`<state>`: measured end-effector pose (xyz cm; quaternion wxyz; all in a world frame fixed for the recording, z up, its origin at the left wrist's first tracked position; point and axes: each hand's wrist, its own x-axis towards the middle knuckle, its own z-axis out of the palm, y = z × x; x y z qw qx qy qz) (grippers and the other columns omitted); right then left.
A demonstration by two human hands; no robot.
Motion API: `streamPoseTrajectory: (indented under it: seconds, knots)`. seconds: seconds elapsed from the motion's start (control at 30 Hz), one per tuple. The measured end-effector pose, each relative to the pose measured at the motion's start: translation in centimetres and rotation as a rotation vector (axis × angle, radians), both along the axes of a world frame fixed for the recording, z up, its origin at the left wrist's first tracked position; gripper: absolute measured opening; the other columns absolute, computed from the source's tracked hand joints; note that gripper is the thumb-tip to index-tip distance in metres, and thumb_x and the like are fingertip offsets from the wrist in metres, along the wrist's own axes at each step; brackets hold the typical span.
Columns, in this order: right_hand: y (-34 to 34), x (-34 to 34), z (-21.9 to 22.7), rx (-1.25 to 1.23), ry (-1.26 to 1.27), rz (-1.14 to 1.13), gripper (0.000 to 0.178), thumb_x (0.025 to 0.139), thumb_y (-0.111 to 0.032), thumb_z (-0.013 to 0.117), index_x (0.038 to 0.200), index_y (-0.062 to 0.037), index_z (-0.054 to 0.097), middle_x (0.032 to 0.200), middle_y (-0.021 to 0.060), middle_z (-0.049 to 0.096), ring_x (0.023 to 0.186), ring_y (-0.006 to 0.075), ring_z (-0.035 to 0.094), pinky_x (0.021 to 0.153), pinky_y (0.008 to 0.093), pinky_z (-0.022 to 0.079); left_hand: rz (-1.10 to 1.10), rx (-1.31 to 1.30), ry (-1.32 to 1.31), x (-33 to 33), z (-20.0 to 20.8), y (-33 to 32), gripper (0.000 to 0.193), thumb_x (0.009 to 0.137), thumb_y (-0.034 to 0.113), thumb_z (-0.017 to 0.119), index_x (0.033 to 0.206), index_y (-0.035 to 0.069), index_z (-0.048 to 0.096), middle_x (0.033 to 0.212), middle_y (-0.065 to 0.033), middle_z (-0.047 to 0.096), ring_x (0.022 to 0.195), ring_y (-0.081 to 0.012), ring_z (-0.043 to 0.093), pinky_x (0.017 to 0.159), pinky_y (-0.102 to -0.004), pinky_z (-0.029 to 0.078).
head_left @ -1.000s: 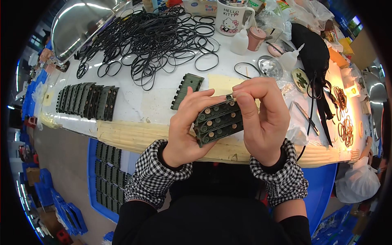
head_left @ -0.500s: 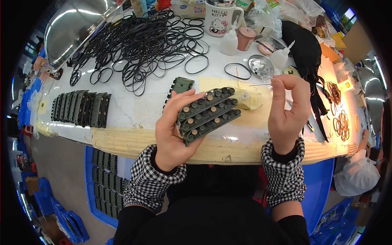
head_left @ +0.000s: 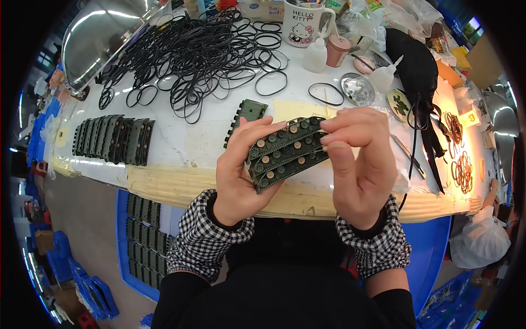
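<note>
Though crowded along its far side, a broad white worktable with pale yellow padding along the near edge. Below its left half, a blue plastic tray holding rows of dark green pieces. At far left, a tangled heap of thin black loops, just beside a shiny silver metal dome. At right, a limp black cloth bag. Nearer, on the left, a tight row of curved dark green strips. Over the near edge, a bare left hand in a black-and-white checked cuff, wrapped firmly around a tilted stack of dark green studded strips, three showing. Opposite, a bare right hand, fingers and thumb curled in at the stack's right end; impossible to tell whether touching it or pinching something thin. Behind the left fingers, partly covered, a single dark green ridged piece on the table. Smallest, brass-coloured round studs along the held stack.
</note>
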<state>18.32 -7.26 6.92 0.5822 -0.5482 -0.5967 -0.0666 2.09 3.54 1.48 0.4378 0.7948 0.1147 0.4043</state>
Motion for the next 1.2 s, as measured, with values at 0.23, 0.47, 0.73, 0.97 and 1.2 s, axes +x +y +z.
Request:
streamPoseTrajectory:
  seconds: [0.23, 0.47, 0.73, 0.97, 1.2]
  knots:
    - [1.3, -1.1, -0.8, -0.025, 0.114, 0.065, 0.008, 0.084, -0.006, 0.072, 0.085, -0.0041, 0.064, 0.087, 0.0069, 0.068, 0.085, 0.0257, 0.059, 0.08, 0.0361, 0.045, 0.025, 0.009, 0.031, 0.1, 0.4, -0.2, 0.054, 0.071, 0.006, 0.076, 0.123, 0.006, 0.06, 0.122, -0.0085, 0.066, 0.126, -0.0345, 0.052, 0.114, -0.06, 0.021]
    - [1.4, -1.1, -0.7, -0.043, 0.063, 0.047, 0.008, 0.084, -0.006, 0.072, 0.084, -0.0045, 0.064, 0.085, 0.0061, 0.067, 0.084, 0.0257, 0.06, 0.08, 0.0365, 0.045, 0.03, 0.012, 0.038, 0.0, 0.2, -0.2, 0.054, 0.071, 0.007, 0.076, 0.122, 0.006, 0.061, 0.123, -0.0075, 0.066, 0.126, -0.0348, 0.052, 0.113, -0.0608, 0.022]
    - [0.8, -0.4, -0.8, -0.041, 0.153, 0.029, 0.005, 0.088, -0.004, 0.067, 0.087, -0.0024, 0.062, 0.089, 0.0086, 0.067, 0.085, 0.0244, 0.06, 0.082, 0.034, 0.045, 0.026, 0.024, 0.02, 0.0, 0.0, 0.0, 0.056, 0.069, 0.004, 0.075, 0.123, 0.005, 0.059, 0.123, -0.0086, 0.065, 0.127, -0.0344, 0.051, 0.115, -0.06, 0.02]
    - [-0.8, 4.0, -0.9, -0.055, -0.309, -0.468, 0.008, 0.086, -0.004, 0.068, 0.085, -0.0023, 0.061, 0.093, 0.0081, 0.064, 0.087, 0.0266, 0.057, 0.079, 0.0367, 0.044, 0.053, -0.067, 0.036, -0.4, 0.0, -0.3, 0.063, 0.076, -0.009, 0.07, 0.134, -0.005, 0.045, 0.135, -0.0215, 0.055, 0.124, -0.0271, 0.057, 0.11, -0.0408, 0.04]
    - [-1.0, 3.2, -0.6, -0.075, -0.437, -0.517, 0.012, 0.079, -0.003, 0.073, 0.083, -0.0048, 0.062, 0.083, 0.007, 0.064, 0.081, 0.0275, 0.056, 0.074, 0.038, 0.043, 0.089, -0.276, -0.02, 0.1, 0.0, -0.8, 0.06, 0.072, -0.005, 0.072, 0.129, 0.001, 0.053, 0.126, -0.0126, 0.062, 0.129, -0.0284, 0.051, 0.119, -0.0468, 0.016]
